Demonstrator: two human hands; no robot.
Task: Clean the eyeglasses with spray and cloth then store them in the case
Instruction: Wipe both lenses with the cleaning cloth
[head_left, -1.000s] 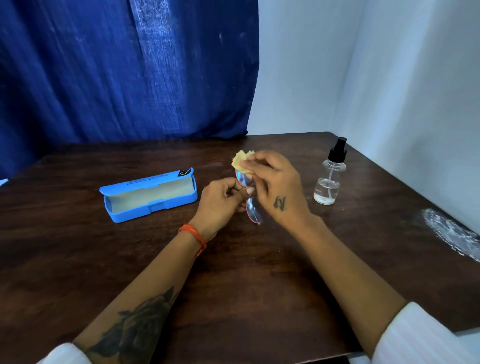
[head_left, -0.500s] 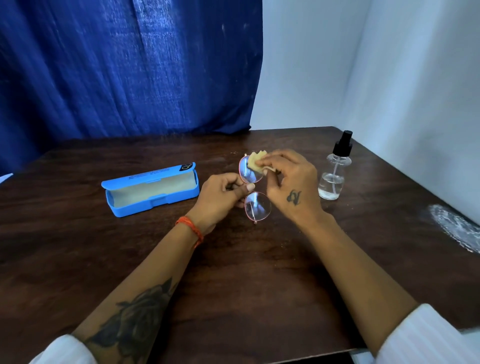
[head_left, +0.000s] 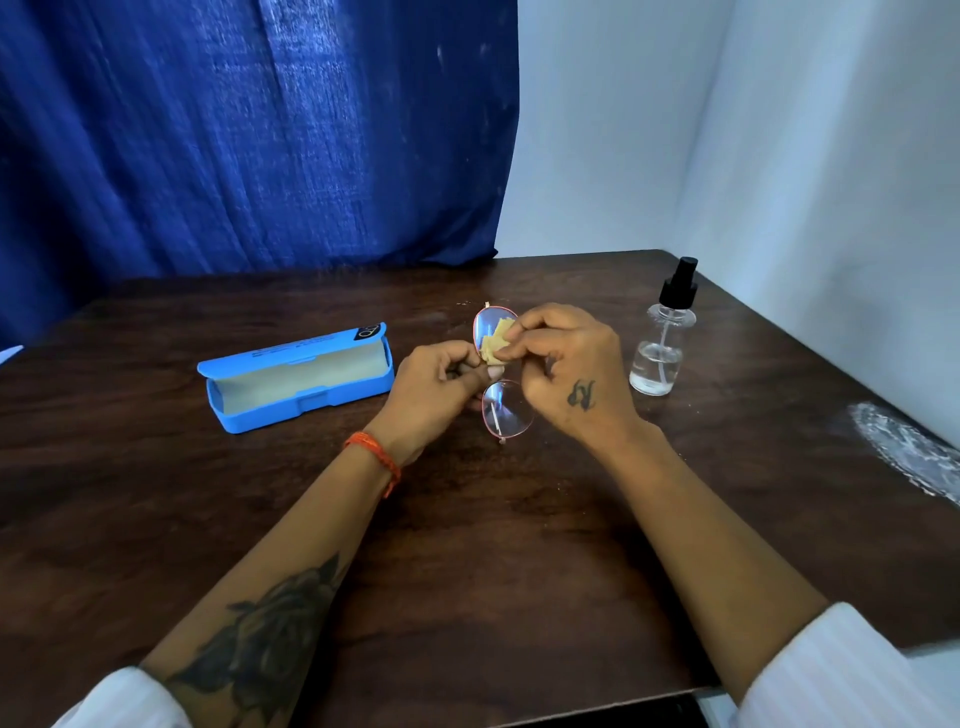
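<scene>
1. The right hand (head_left: 566, 364) pinches a small yellow cloth (head_left: 496, 340) between fingertips and thumb, pressing it on the far lens of the eyeglasses (head_left: 501, 374); the grip is closed on the cloth.
2. The left hand (head_left: 436, 387) is closed on the eyeglasses at the bridge between the two lenses, holding them raised above the table (head_left: 467, 545), far lens up, near lens down.
3. A second ago the cloth sat bunched above the frame with the lenses edge-on to the camera; now the lenses face the camera and the cloth lies flat on the far one; I judge that wiping of that lens is under way, with the near lens yet to be done.
4. Taking the eyeglasses as landmark: the blue case (head_left: 296, 376) lies to their left, lid open, pale lining showing, apart from the left hand; it holds nothing visible, so storing is not yet done.
5. The spray bottle (head_left: 660, 338) stands upright to the right of the eyeglasses, just beyond the right hand, not touched; a little clear liquid remains in it.
6. A whitish smear (head_left: 904, 452) marks the table far right of the eyeglasses; what it is I cannot tell.
</scene>
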